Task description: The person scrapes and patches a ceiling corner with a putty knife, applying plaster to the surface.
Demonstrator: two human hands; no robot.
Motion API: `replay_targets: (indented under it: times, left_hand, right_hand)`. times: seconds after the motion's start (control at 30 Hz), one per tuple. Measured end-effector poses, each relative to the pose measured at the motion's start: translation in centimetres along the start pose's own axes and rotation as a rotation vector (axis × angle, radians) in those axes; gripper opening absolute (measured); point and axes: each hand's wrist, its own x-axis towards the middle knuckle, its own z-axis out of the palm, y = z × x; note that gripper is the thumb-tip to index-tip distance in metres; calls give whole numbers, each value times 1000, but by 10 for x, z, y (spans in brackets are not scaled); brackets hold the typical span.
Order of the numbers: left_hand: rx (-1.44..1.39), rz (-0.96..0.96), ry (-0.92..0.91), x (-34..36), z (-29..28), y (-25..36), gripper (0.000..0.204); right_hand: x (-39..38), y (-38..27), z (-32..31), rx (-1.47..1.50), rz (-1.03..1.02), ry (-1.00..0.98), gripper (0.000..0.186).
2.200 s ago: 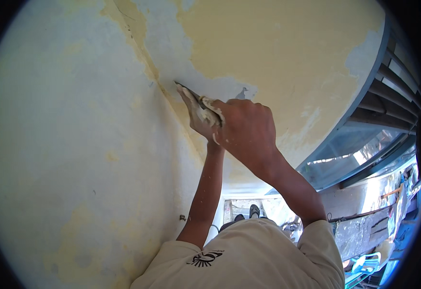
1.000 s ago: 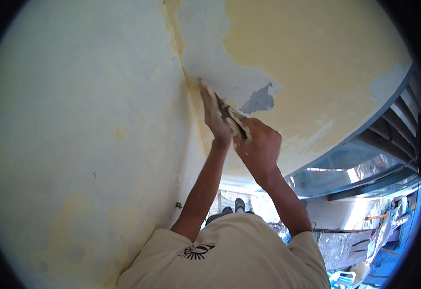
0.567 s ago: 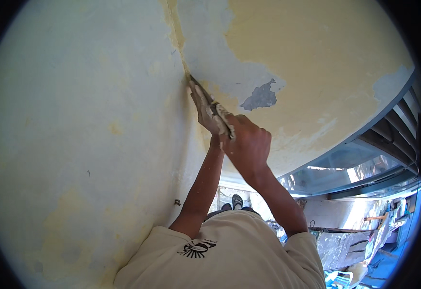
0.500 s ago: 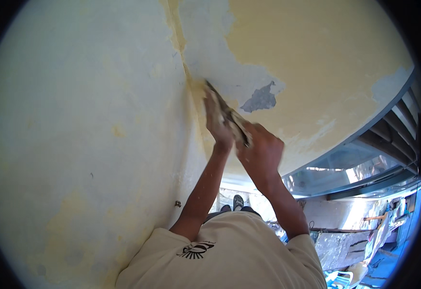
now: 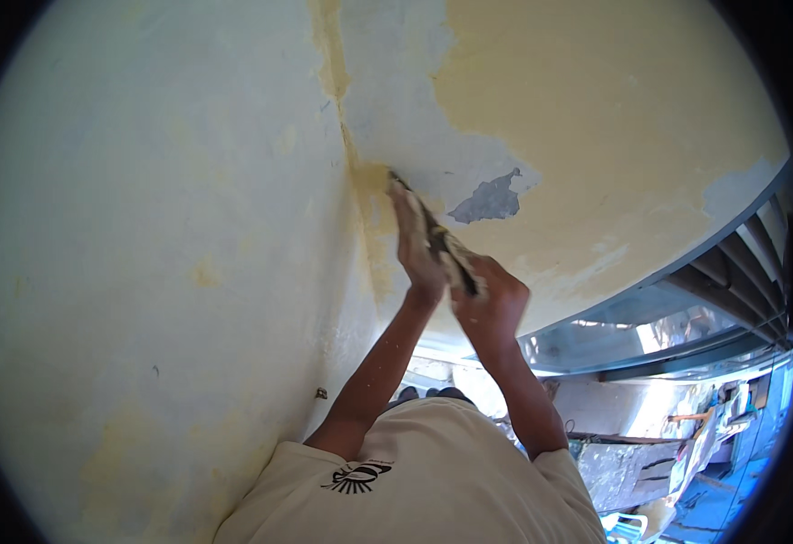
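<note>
Both my hands are on a long, flat tool [image 5: 455,263] with a dark edge and pale, putty-like smears; motion blur hides its exact kind. It is tilted, its upper tip close to the inside corner where two walls meet. My left hand [image 5: 419,254] is pressed along its upper left side, fingers stretched up toward the tip. Around the lower end, the fingers of my right hand [image 5: 494,295] are closed. The right wall [image 5: 578,109] is patchy yellow and whitish, with a bare grey patch [image 5: 492,199] to the right of the tool.
The left wall [image 5: 143,227] is whitish with faint yellow spots, close to my left arm. A small fixture [image 5: 321,393] sticks out low on it. At the right are a glossy blue-grey ledge [image 5: 632,326] and dark slats [image 5: 732,272]. Clutter and a pale chair [image 5: 625,526] lie below.
My hands and the tool have shifted slightly down along the right wall, still together. The whole view has moved a little, and my shoes show less below my shirt.
</note>
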Motion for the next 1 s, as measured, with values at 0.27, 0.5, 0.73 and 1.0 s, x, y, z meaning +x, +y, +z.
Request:
replay_targets:
  times: [0.27, 0.5, 0.73, 1.0]
  left_hand:
    - [60, 118, -86, -6, 6, 6, 46]
    - [73, 161, 59, -13, 27, 6, 38]
    - [-137, -417, 199, 3, 21, 23, 36]
    - [225, 23, 247, -16, 21, 9, 34]
  right_hand:
    - [-7, -7, -22, -91, 64, -78, 24]
    - [-1, 16, -31, -81, 0, -168, 25]
    - [0, 7, -20, 27, 17, -194, 30]
    - [-7, -1, -26, -37, 74, -317, 29]
